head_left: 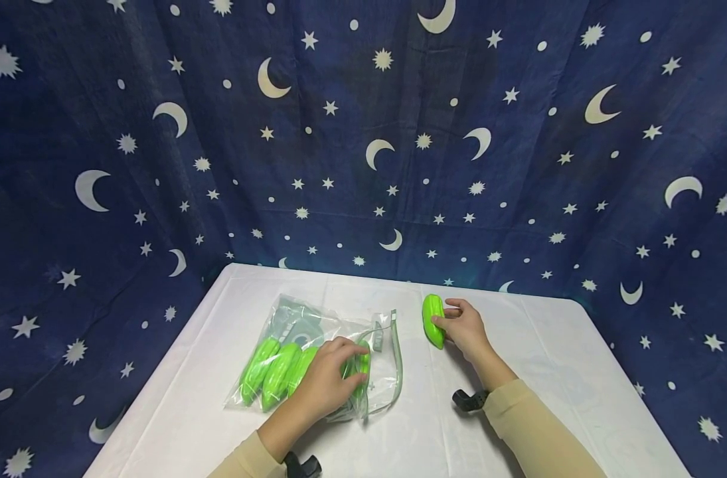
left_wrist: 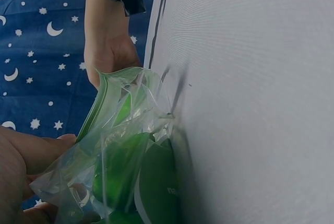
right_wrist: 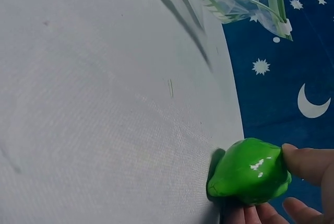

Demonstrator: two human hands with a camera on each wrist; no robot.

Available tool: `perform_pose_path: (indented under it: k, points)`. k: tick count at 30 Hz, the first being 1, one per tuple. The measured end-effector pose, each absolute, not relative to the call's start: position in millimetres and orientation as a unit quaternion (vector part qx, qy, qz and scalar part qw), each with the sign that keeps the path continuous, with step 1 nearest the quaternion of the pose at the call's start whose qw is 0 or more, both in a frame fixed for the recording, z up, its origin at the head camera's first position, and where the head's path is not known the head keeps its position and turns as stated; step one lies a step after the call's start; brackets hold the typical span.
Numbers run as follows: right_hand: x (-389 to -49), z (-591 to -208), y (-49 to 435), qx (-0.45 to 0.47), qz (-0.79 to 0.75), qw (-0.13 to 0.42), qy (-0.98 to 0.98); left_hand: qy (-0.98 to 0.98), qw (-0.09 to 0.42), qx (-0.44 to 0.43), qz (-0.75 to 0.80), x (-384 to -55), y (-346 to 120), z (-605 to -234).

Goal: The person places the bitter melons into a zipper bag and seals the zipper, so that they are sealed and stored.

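A clear zip bag (head_left: 297, 315) lies on the white table with several long, bright green, ridged vegetables (head_left: 281, 376) inside, side by side. Its open mouth, edged in green, faces right. My left hand (head_left: 328, 377) is over the bag near the mouth; in the left wrist view its fingers (left_wrist: 49, 148) pinch the clear film. To the right of the bag, my right hand (head_left: 466, 329) grips another green vegetable (head_left: 433, 318) between thumb and fingers. In the right wrist view this vegetable (right_wrist: 250, 172) is close over the table, its pointed tip facing left.
The white-covered table (head_left: 363, 458) ends at a dark blue curtain (head_left: 339, 166) with moons and stars, which stands behind and at both sides. A white slider (right_wrist: 286, 26) sits at the bag's mouth. Black wrist mounts (head_left: 469, 400) stick out below both forearms.
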State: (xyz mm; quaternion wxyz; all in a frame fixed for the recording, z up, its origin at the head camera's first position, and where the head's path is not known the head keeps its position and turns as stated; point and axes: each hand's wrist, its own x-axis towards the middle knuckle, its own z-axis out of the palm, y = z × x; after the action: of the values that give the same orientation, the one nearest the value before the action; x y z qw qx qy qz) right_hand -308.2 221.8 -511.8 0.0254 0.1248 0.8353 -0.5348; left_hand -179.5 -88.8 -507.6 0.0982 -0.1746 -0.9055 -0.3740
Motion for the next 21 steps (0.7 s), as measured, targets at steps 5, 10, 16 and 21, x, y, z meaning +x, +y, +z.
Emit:
perform_pose_path:
  k: [5,10,16,21]
  points:
    - [-305,-512,222,0.125,-0.535,0.026,0.835,-0.905,0.098,-0.174,-0.375,-179,-89,-507]
    - [-300,-512,221,0.120,-0.535,0.027,0.836,-0.905,0.099,-0.174,-0.375,-179,-89,-507]
    - [-292,-509,217,0.106,-0.536,0.023,0.837,-0.904,0.095,-0.173,-0.378,-178,-89,-505]
    - [-287,-507,216,0.105,-0.535,0.023,0.838,-0.905,0.093,-0.172,-0.379,-178,-88,-505]
